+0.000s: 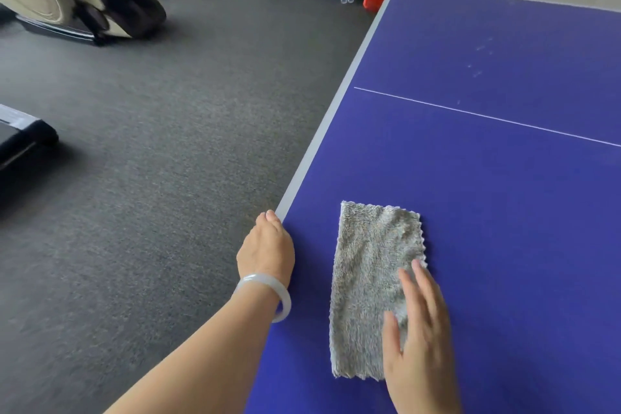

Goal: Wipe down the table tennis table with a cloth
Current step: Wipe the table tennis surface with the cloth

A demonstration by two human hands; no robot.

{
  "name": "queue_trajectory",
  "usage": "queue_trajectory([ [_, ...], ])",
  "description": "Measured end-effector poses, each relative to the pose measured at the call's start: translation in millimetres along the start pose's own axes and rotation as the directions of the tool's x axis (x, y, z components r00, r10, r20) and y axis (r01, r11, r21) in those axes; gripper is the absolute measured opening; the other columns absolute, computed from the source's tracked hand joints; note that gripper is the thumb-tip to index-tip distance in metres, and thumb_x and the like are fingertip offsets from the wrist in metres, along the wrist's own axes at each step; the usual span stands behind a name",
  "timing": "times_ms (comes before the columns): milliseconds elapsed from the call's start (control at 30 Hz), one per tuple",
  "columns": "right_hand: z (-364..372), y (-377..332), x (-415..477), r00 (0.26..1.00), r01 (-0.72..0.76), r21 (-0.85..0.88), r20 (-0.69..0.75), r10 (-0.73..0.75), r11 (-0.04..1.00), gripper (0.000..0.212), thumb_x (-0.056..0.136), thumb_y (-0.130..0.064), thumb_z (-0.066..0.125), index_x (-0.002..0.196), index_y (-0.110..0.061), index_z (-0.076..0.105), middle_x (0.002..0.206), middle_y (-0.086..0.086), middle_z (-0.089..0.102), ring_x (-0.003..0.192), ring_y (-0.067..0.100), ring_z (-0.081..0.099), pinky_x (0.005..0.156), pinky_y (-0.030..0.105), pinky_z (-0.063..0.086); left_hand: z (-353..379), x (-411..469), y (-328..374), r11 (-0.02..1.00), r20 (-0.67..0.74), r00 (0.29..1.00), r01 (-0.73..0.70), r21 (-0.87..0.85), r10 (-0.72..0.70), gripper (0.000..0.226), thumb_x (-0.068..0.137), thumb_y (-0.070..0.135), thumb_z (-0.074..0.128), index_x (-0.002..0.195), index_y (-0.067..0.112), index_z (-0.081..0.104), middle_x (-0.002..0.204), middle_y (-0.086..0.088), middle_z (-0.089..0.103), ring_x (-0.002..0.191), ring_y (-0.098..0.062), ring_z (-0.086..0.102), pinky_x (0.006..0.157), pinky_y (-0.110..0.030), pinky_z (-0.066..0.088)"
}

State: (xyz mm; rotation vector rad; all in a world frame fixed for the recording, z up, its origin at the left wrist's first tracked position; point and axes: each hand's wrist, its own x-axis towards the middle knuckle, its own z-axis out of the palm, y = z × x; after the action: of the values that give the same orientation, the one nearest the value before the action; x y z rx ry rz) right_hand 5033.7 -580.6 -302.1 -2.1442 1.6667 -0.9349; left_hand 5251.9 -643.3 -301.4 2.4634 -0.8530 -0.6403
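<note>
- Table tennis table [504,195]: blue top with a grey left edge and a thin white line [487,116] across it. Most of the surface shown is judged to be not yet wiped.
- Cloth [369,272]: grey, fluffy, folded into a long rectangle. It is laid flat on the table near the left edge, on the near side of the white line.
- Right hand [420,339]: laid flat on the near right part of the cloth, fingers straight and spread, nothing gripped. For a good stroke, the palm should be centred on the cloth and even downward pressure applied, so that the fold is carried along rather than bunched.
- Left hand [267,245]: set against the left edge of the table, beside the cloth but apart from it. The fingers pass out of sight, so it cannot be told whether the edge is gripped. The body can be steadied from this hand.
- Pale smudges [480,57]: scattered beyond the white line, and best reached by long overlapping passes from the left edge.
</note>
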Motion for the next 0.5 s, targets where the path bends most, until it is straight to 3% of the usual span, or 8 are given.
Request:
queue_trajectory([
  [67,19.2,-14.9,47.1,0.978,-0.074,-0.127,0.187,0.097,0.989,0.060,0.101,-0.024,0.048,0.154,-0.003,0.029,0.163,0.016,0.019,0.152,0.029,0.014,0.124,0.039,0.010,-4.5,3.2,4.5,0.998,0.022,0.999,0.027,0.058,-0.028,0.049,0.105,0.029,0.014,0.117,0.010,0.058,0.119,-0.012,0.065,0.113,-0.035,0.057,0.093,-0.040,0.039],
  [100,31.7,-24.0,66.0,0.952,-0.095,-0.212,0.267,0.151,0.973,0.062,0.105,-0.032,0.036,0.158,-0.009,0.013,0.166,0.013,0.004,0.154,0.027,0.001,0.125,0.042,0.002,-5.6,8.0,5.9,0.994,0.040,0.998,0.035,0.100,-0.039,0.045,0.104,0.023,0.017,0.119,0.010,0.057,0.120,-0.012,0.064,0.114,-0.035,0.057,0.093,-0.040,0.040],
  [167,55.5,-30.7,84.0,0.924,0.017,-0.344,0.364,0.117,0.939,0.063,0.101,-0.042,0.003,0.157,-0.016,-0.009,0.165,0.008,-0.012,0.153,0.026,-0.014,0.124,0.045,-0.007,-4.7,19.9,6.4,0.991,0.081,0.994,0.061,0.123,-0.071,0.040,0.100,0.012,0.022,0.126,0.010,0.051,0.124,-0.011,0.062,0.115,-0.035,0.055,0.094,-0.040,0.041],
  [233,70.7,-31.0,88.9,0.886,0.228,-0.326,0.459,-0.057,0.918,0.066,0.097,-0.042,-0.001,0.158,-0.018,-0.001,0.166,0.005,-0.004,0.153,0.025,-0.008,0.123,0.047,-0.002,-3.8,30.6,4.7,0.991,0.114,0.990,0.074,0.113,-0.087,0.034,0.096,0.011,0.022,0.113,0.013,0.051,0.120,-0.013,0.062,0.112,-0.036,0.055,0.089,-0.041,0.041],
  [300,79.1,-22.9,96.5,0.813,0.424,-0.217,0.518,-0.265,0.879,0.061,0.101,-0.042,0.016,0.158,-0.020,0.017,0.165,0.001,0.011,0.154,0.022,0.005,0.121,0.046,0.008,-2.6,37.6,1.8,0.990,0.129,0.986,0.089,0.111,-0.103,0.028,0.097,0.017,0.021,0.086,0.018,0.047,0.114,-0.013,0.064,0.106,-0.036,0.055,0.081,-0.039,0.037],
  [367,84.6,-11.0,128.5,0.678,0.572,-0.126,0.629,-0.380,0.810,0.059,0.103,-0.045,0.020,0.159,-0.026,0.015,0.166,-0.004,0.007,0.154,0.015,0.000,0.122,0.043,0.005,-0.4,39.6,-0.7,0.988,0.108,0.985,0.126,0.094,-0.136,0.032,0.098,0.022,0.019,0.076,0.018,0.042,0.111,-0.012,0.064,0.103,-0.035,0.055,0.079,-0.038,0.034],
  [400,89.3,-3.9,153.4,0.646,0.606,-0.112,0.647,-0.405,0.787,0.059,0.103,-0.047,0.018,0.159,-0.029,0.010,0.166,-0.006,0.001,0.153,0.011,-0.005,0.123,0.040,0.001,0.4,40.3,-1.2,0.987,0.109,0.983,0.136,0.089,-0.145,0.032,0.099,0.022,0.019,0.075,0.019,0.039,0.111,-0.011,0.064,0.101,-0.035,0.054,0.079,-0.037,0.034],
  [500,110.5,11.4,238.5,0.747,0.501,-0.273,0.615,-0.251,0.822,0.060,0.104,-0.046,0.015,0.159,-0.028,-0.002,0.166,-0.005,-0.009,0.152,0.011,-0.013,0.124,0.036,-0.008,2.1,42.0,-1.8,0.981,0.097,0.981,0.158,0.115,-0.170,0.030,0.096,0.016,0.019,0.072,0.021,0.036,0.104,-0.005,0.063,0.085,-0.029,0.045,0.075,-0.036,0.033],
])
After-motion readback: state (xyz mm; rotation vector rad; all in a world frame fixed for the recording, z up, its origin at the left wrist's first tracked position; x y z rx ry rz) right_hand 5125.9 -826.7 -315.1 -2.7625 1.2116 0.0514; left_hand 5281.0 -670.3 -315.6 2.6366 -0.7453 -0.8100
